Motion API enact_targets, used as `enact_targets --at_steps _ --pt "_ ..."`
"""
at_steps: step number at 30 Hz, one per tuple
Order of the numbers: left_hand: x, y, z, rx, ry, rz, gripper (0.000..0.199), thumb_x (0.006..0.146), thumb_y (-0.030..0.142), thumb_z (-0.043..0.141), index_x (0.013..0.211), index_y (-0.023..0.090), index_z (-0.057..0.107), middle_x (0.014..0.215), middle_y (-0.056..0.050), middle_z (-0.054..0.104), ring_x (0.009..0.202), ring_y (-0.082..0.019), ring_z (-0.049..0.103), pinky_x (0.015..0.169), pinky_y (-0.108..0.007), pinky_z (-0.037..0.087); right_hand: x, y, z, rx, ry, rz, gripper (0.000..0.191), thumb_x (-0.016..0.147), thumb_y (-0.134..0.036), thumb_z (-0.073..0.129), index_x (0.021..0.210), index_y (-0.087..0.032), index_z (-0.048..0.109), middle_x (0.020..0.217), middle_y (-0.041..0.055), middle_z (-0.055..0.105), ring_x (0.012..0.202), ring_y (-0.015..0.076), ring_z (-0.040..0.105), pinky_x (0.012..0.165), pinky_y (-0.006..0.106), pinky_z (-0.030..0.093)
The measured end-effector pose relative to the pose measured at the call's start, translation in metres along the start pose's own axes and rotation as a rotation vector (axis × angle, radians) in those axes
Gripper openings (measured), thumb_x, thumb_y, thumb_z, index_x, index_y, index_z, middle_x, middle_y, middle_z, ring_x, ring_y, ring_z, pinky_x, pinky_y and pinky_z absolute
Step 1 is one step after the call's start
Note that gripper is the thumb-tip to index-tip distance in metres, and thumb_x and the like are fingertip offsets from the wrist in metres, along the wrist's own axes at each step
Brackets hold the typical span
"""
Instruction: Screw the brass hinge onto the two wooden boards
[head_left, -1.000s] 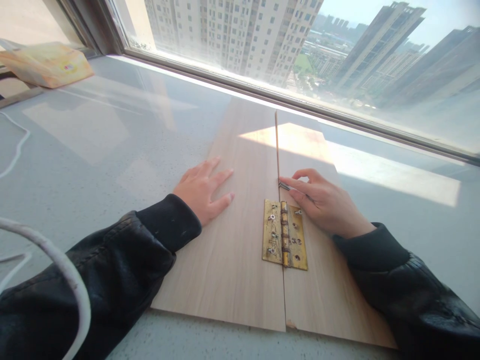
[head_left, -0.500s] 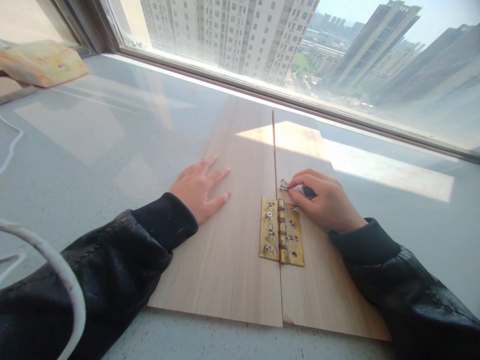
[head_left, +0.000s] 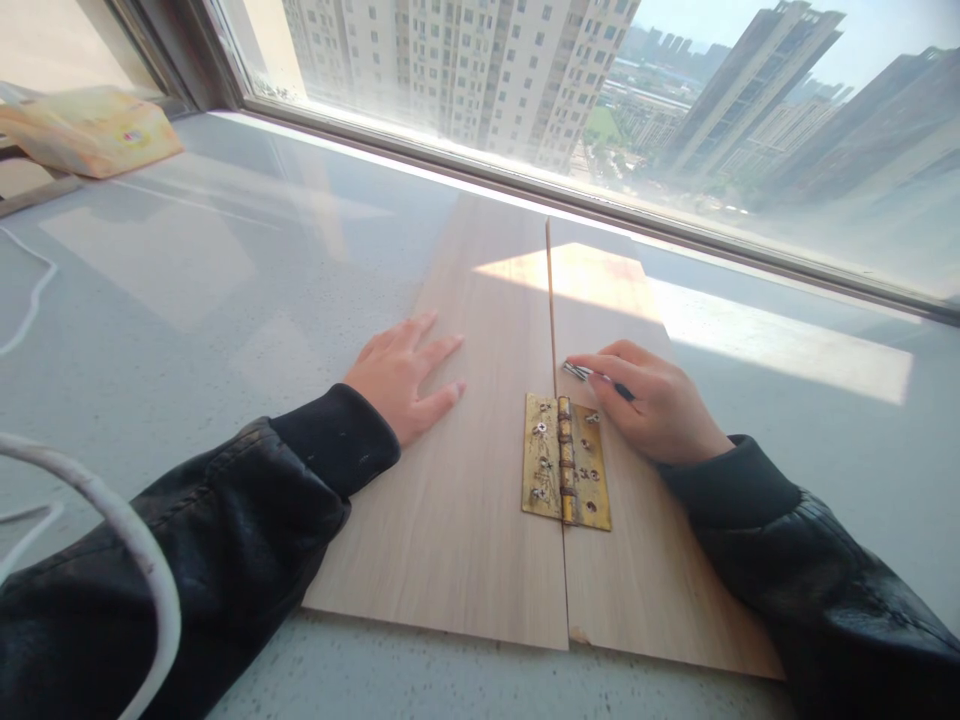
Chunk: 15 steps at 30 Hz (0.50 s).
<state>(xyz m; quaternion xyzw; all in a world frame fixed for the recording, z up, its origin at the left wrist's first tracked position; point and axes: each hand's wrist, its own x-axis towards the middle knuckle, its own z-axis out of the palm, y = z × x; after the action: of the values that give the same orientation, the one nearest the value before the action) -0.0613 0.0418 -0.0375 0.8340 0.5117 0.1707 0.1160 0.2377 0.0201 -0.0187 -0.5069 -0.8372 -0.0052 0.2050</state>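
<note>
My left hand (head_left: pixel 401 378) lies flat with spread fingers on the left wooden board (head_left: pixel 427 550). My right hand (head_left: pixel 652 400) is over the right wooden board (head_left: pixel 660 590), thumb and forefinger closed on small silver screws (head_left: pixel 575 371). Under those fingers shows a dark handle (head_left: pixel 624 391), apparently a small screwdriver; the palm side is hidden. Just below the fingertips, a worn brass hinge (head_left: pixel 566 460) spans the seam between the boards. Screw heads sit in its left leaf. On the right leaf, a screw stands near the top hole, and lower holes show.
The boards lie on a speckled pale counter (head_left: pixel 187 330) beside a window frame (head_left: pixel 450 165). A tissue pack (head_left: pixel 105 130) sits at the far left. A white cable (head_left: pixel 150 560) loops in front of my left sleeve. Sunlight falls across the boards' far end.
My right forefinger has stretched forward over the screws, which now lie closer together at the fingertips. More of the dark handle's length shows. My left hand stays in place.
</note>
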Motion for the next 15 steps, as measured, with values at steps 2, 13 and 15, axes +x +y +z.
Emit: enact_targets --at_steps 2,13,15 --pt "0.000 -0.001 0.000 0.001 0.004 0.003 0.057 0.089 0.048 0.045 0.137 0.020 0.052 0.153 -0.015 0.035 0.138 -0.033 0.039 0.113 -0.051 0.030 -0.002 -0.001 -0.002 -0.013 0.100 0.032 0.025 0.090 -0.021 0.050 0.110 -0.024 0.064 0.092 0.0047 0.064 0.075 0.0167 0.061 0.069 0.034 0.049" --pt "0.000 -0.006 0.006 -0.006 0.025 0.024 0.056 0.089 0.049 0.044 0.137 0.022 0.051 0.153 -0.013 0.035 0.138 -0.031 0.037 0.113 -0.051 0.030 -0.059 -0.029 -0.017 0.028 0.550 0.267 0.013 0.076 -0.024 0.069 0.086 -0.024 0.061 0.065 -0.0020 0.064 0.054 0.0153 0.061 0.051 0.030 0.050" --pt "0.000 -0.006 0.006 -0.011 0.021 0.023 0.056 0.089 0.049 0.044 0.137 0.022 0.051 0.153 -0.013 0.034 0.139 -0.031 0.036 0.113 -0.052 0.030 -0.062 -0.033 -0.017 0.060 0.517 0.220 0.012 0.075 -0.022 0.070 0.084 -0.023 0.062 0.068 -0.0006 0.067 0.055 0.0146 0.062 0.049 0.028 0.049"
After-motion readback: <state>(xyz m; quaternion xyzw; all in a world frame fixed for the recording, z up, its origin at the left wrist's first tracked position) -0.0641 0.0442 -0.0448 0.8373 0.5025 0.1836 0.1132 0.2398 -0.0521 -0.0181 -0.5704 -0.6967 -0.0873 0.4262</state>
